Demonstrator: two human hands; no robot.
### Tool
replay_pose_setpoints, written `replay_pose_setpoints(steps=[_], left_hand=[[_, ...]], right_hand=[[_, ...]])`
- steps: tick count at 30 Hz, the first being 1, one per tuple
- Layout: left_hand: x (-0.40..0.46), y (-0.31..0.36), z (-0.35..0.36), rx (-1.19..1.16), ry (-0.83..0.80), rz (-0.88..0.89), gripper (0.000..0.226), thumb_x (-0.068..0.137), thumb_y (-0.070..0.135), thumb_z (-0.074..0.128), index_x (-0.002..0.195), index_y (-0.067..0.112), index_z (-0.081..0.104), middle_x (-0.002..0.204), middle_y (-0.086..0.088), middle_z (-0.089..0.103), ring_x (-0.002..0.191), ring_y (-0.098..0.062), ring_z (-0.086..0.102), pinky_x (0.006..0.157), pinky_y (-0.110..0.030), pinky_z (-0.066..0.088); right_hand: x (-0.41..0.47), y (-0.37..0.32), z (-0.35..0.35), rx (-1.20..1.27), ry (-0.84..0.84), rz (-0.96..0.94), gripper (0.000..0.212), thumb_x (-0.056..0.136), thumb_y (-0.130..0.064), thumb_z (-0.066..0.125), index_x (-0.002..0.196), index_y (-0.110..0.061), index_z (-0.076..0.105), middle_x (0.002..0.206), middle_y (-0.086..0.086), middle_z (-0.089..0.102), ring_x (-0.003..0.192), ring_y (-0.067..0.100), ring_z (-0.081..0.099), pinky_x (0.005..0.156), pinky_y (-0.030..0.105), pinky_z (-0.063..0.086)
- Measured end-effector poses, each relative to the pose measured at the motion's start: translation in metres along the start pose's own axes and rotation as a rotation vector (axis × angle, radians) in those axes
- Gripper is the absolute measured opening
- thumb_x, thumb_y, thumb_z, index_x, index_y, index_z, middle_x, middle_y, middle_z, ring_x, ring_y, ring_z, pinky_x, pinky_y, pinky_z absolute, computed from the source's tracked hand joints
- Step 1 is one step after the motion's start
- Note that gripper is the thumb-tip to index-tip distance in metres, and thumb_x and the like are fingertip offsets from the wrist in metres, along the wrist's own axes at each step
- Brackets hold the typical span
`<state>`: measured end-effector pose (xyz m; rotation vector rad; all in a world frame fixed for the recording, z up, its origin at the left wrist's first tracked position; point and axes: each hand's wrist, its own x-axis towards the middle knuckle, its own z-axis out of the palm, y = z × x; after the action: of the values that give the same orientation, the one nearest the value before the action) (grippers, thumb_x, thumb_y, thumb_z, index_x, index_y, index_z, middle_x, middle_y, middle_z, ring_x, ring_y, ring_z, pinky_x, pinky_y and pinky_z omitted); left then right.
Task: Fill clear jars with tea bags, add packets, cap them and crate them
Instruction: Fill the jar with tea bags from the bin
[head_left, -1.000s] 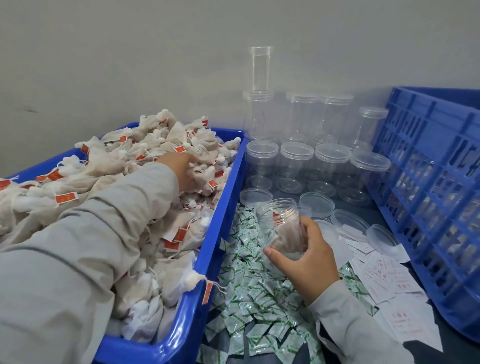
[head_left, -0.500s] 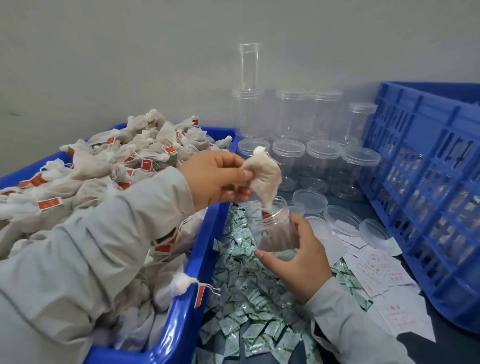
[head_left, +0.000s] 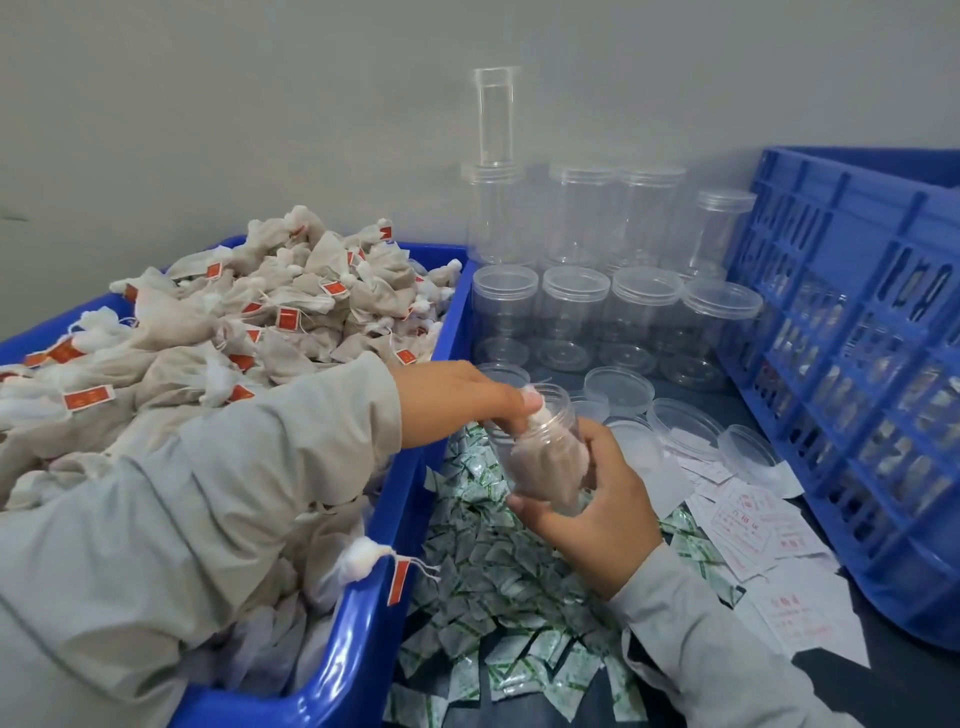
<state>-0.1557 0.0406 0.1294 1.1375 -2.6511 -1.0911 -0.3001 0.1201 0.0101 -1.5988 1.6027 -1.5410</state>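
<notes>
My right hand (head_left: 605, 512) grips a clear jar (head_left: 545, 457), tilted with its mouth toward the upper left; tea bags show through its wall. My left hand (head_left: 457, 402) is at the jar's mouth, its fingertips pinching a tea bag (head_left: 540, 410) that sits half inside the opening. A heap of tea bags (head_left: 270, 322) with red tags fills the blue bin (head_left: 363, 639) on the left. Green-and-white packets (head_left: 493, 582) lie piled on the table under the jar.
Capped empty jars (head_left: 576, 312) stand in rows at the back, one with a narrow clear tube (head_left: 496, 117) on top. Loose lids (head_left: 618, 387) and white paper slips (head_left: 748, 525) lie to the right. A blue slatted crate (head_left: 857, 364) stands at the right edge.
My left hand left the tea bag heap with one bag, carried it right and lowered it into the jar's mouth. The right hand kept hold of the jar.
</notes>
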Motion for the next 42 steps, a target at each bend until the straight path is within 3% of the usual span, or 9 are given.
replay_pose_setpoints(steps=[5,11,14,20,24,32,35,38,42], left_hand=[[0.002,0.003,0.014,0.36,-0.049,0.101,0.048,0.069,0.072,0.025,0.058,0.032,0.049,0.089,0.0,0.059,0.103,-0.019,0.052,0.097,-0.039,0.039],[-0.004,0.002,-0.01,-0.054,0.457,0.222,0.048,0.079,0.064,0.035,0.07,0.032,0.07,0.099,-0.005,0.071,0.099,-0.019,0.063,0.099,-0.038,0.042],[-0.005,-0.005,-0.023,-0.007,0.635,0.182,0.04,0.085,0.056,0.039,0.072,0.033,0.069,0.101,-0.027,0.065,0.098,-0.036,0.061,0.081,-0.029,0.044],[0.007,-0.036,-0.053,0.21,0.846,-0.083,0.02,0.09,0.022,0.054,0.091,0.012,0.071,0.086,-0.003,0.068,0.076,-0.015,0.053,0.065,-0.021,0.03],[0.017,-0.071,-0.058,0.312,0.718,-0.297,0.03,0.091,0.008,0.047,0.113,0.02,0.064,0.121,-0.005,0.061,0.107,-0.021,0.057,0.093,-0.027,0.04],[0.049,-0.089,-0.039,0.985,0.067,-0.338,0.052,0.088,0.024,0.06,0.136,0.033,0.044,0.155,-0.003,0.014,0.139,-0.025,0.025,0.107,-0.029,0.027],[0.057,-0.093,-0.036,0.99,0.015,-0.408,0.055,0.085,0.019,0.061,0.136,0.035,0.045,0.157,0.006,0.002,0.14,-0.029,0.017,0.112,-0.034,0.025],[0.066,-0.098,-0.035,1.004,0.0,-0.426,0.065,0.085,0.026,0.061,0.143,0.028,0.032,0.156,0.0,0.013,0.14,-0.025,0.022,0.111,-0.037,0.028],[0.065,-0.101,-0.035,0.877,0.066,-0.485,0.068,0.083,0.023,0.062,0.144,0.024,0.032,0.15,-0.005,0.026,0.134,-0.029,0.032,0.109,-0.037,0.031]], right_hand=[[-0.001,0.001,0.001,0.006,-0.022,-0.003,0.069,0.046,-0.053,0.072,0.107,-0.035,0.047,0.097,-0.015,0.062,0.085,-0.006,0.06,0.068,0.006,0.044],[0.001,0.003,-0.004,0.033,0.215,-0.052,0.077,0.052,-0.047,0.08,0.116,-0.021,0.048,0.1,-0.012,0.061,0.086,-0.004,0.061,0.07,0.011,0.048],[0.002,0.004,-0.005,-0.027,0.204,-0.027,0.07,0.056,-0.039,0.087,0.11,-0.031,0.044,0.098,-0.017,0.057,0.085,0.002,0.061,0.068,0.01,0.048],[-0.001,0.002,-0.004,-0.045,0.23,-0.063,0.082,0.054,-0.063,0.076,0.117,-0.024,0.044,0.103,-0.017,0.057,0.089,-0.004,0.06,0.076,0.02,0.053],[0.0,0.006,-0.006,0.011,0.248,-0.036,0.085,0.05,-0.061,0.072,0.119,-0.02,0.045,0.102,-0.016,0.057,0.088,-0.01,0.059,0.069,0.005,0.046],[0.001,0.011,-0.006,-0.034,0.195,-0.018,0.072,0.058,-0.035,0.085,0.116,-0.027,0.044,0.101,-0.013,0.058,0.086,-0.007,0.058,0.071,0.004,0.042],[0.0,0.01,-0.003,-0.034,0.181,-0.031,0.071,0.055,-0.037,0.085,0.112,-0.031,0.043,0.102,-0.015,0.057,0.089,-0.01,0.056,0.072,0.001,0.041],[0.0,0.011,-0.001,-0.038,0.156,-0.041,0.07,0.057,-0.028,0.088,0.108,-0.036,0.042,0.103,-0.017,0.056,0.091,-0.014,0.055,0.073,0.0,0.04],[0.0,0.011,0.0,-0.037,0.142,-0.015,0.076,0.051,-0.046,0.082,0.115,-0.033,0.042,0.106,-0.018,0.056,0.092,-0.01,0.056,0.075,0.002,0.041]])
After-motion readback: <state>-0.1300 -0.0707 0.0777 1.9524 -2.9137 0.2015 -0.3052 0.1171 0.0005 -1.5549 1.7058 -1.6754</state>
